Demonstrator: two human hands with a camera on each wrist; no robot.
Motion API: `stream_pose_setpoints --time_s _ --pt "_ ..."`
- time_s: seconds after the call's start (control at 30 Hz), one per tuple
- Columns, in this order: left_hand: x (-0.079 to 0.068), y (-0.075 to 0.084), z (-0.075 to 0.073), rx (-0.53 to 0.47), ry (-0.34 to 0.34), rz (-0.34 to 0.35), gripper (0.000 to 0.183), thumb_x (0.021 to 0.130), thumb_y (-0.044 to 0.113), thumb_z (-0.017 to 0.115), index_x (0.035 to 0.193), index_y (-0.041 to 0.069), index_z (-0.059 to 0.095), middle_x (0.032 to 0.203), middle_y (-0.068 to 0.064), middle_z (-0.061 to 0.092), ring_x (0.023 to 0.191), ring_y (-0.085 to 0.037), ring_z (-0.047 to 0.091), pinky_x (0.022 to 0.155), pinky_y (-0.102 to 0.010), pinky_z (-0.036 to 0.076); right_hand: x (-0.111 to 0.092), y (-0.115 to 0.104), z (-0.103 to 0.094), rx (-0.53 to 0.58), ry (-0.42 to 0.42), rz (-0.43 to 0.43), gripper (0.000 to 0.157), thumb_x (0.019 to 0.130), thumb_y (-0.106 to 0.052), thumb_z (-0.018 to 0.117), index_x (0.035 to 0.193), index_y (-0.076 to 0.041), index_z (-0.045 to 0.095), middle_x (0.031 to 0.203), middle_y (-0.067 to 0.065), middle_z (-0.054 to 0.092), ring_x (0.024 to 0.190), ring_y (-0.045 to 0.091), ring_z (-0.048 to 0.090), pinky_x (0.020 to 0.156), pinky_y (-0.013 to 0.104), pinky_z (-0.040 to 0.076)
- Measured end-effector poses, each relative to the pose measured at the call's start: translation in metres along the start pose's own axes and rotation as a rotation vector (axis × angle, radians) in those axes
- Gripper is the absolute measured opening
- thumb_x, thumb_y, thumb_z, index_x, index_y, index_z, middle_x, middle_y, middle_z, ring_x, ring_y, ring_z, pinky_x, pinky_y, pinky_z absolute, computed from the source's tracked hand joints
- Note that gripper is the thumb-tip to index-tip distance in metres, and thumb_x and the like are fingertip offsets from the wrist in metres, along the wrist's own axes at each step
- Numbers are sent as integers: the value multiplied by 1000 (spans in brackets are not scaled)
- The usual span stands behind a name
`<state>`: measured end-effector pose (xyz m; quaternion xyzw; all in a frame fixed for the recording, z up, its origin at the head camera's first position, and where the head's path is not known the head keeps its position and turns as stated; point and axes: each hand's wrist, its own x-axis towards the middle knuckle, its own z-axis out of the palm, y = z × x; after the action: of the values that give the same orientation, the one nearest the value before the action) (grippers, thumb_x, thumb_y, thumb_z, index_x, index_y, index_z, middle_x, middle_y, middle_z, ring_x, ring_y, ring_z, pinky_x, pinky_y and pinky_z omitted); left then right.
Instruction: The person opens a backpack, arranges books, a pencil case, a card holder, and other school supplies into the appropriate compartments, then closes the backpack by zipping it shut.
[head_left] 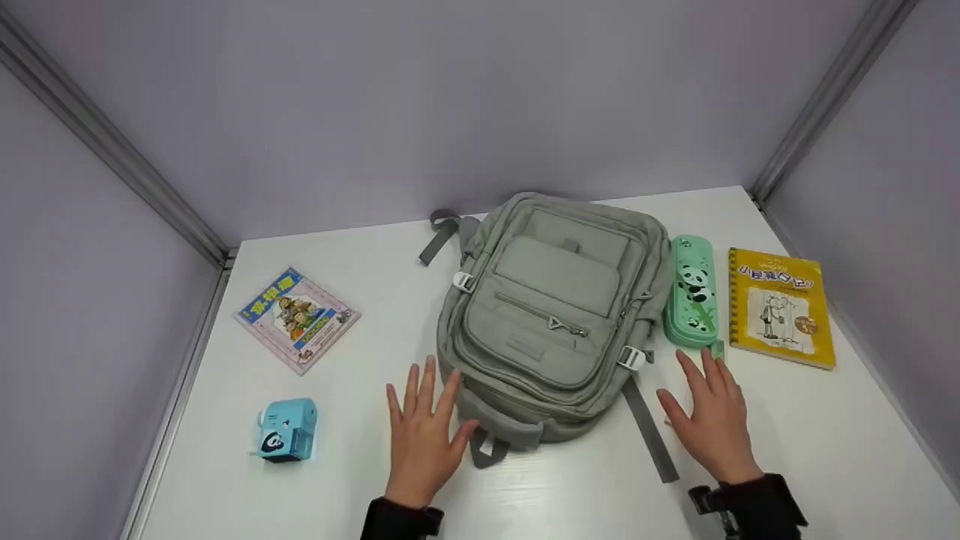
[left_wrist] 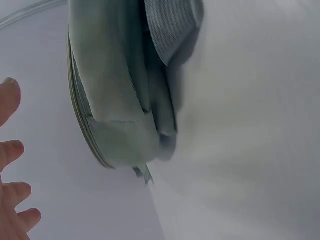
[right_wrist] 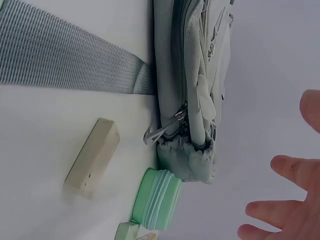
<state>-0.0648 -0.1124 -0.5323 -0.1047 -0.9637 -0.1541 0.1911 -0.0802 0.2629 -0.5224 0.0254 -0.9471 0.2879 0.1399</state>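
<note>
A grey-green backpack [head_left: 555, 300] lies on the white table, its front pocket and zips facing up. My left hand [head_left: 424, 442], fingers spread, hovers by its lower left edge near the top handle [head_left: 502, 424]. Past the dark strap [head_left: 651, 431], my right hand [head_left: 709, 424] is held with straight fingers, holding nothing. Just beyond those fingertips is a green panda pencil case [head_left: 691, 292], beside the backpack. The right wrist view shows a small beige block [right_wrist: 93, 157] on the table near the strap; my right hand mostly hides it in the head view.
A yellow spiral-bound book [head_left: 780, 307] lies at the far right. On the left are a pink-edged picture book [head_left: 298, 319] and a blue panda pencil sharpener [head_left: 287, 429]. A small green block [head_left: 718, 349] sits below the pencil case. Pale walls [head_left: 480, 105] enclose the table.
</note>
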Motion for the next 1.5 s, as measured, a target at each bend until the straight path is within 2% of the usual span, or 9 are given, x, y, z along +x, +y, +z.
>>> stream_pose_setpoints --time_s 0.13,0.33,0.5,0.63,0.83,1.0,1.13,1.33,1.5 --pt "16 16 5 33 -45 93 73 85 44 75 147 18 49 158 -17 39 146 -40 36 114 -66 26 9 -2 5 62 -17 17 55 92 -15 67 141 5 49 146 38 40 134 56 36 105 70 30" --pt "31 27 22 106 -94 206 64 89 43 71 145 20 52 155 -13 46 144 -35 42 114 -62 33 26 2 12 129 -177 142 51 100 -18 58 142 7 45 145 35 44 135 52 40 110 63 33" --pt "34 29 35 94 -193 205 53 95 37 65 145 23 52 153 -10 48 144 -31 44 115 -59 34 43 7 20 108 -280 203 48 101 -17 52 141 9 46 142 35 48 133 51 44 109 61 37" --pt "33 31 40 77 -209 202 44 97 34 64 139 24 58 143 -7 58 139 -30 49 115 -59 34 54 10 29 34 -319 209 44 99 -14 52 135 11 52 135 35 55 125 51 52 101 60 44" --pt "27 31 47 91 -113 224 28 92 32 70 118 22 70 123 -2 70 125 -27 60 113 -59 36 65 13 41 -28 -316 198 38 93 -8 52 126 7 61 118 34 64 106 50 62 82 59 52" --pt "22 30 54 89 22 255 14 84 29 78 96 24 73 108 1 72 112 -23 64 109 -57 42 68 17 49 -64 -262 154 31 90 -2 52 115 7 67 99 32 66 90 49 63 71 57 51" --pt "18 29 59 77 103 275 13 78 24 83 86 23 72 99 4 73 105 -21 66 105 -56 46 69 20 55 -80 -207 130 18 89 0 51 96 5 68 85 29 65 78 47 61 62 50 46" --pt "16 31 65 45 152 276 13 75 19 85 82 22 75 95 4 75 101 -22 68 103 -57 47 66 18 55 -122 -266 125 11 87 0 55 87 3 66 82 27 64 77 48 60 63 52 45" --pt "14 33 66 37 152 259 13 74 20 87 81 22 75 94 4 76 99 -22 69 103 -56 47 59 8 49 -90 -326 149 12 89 -4 56 78 -3 59 71 17 62 61 29 56 56 40 40"
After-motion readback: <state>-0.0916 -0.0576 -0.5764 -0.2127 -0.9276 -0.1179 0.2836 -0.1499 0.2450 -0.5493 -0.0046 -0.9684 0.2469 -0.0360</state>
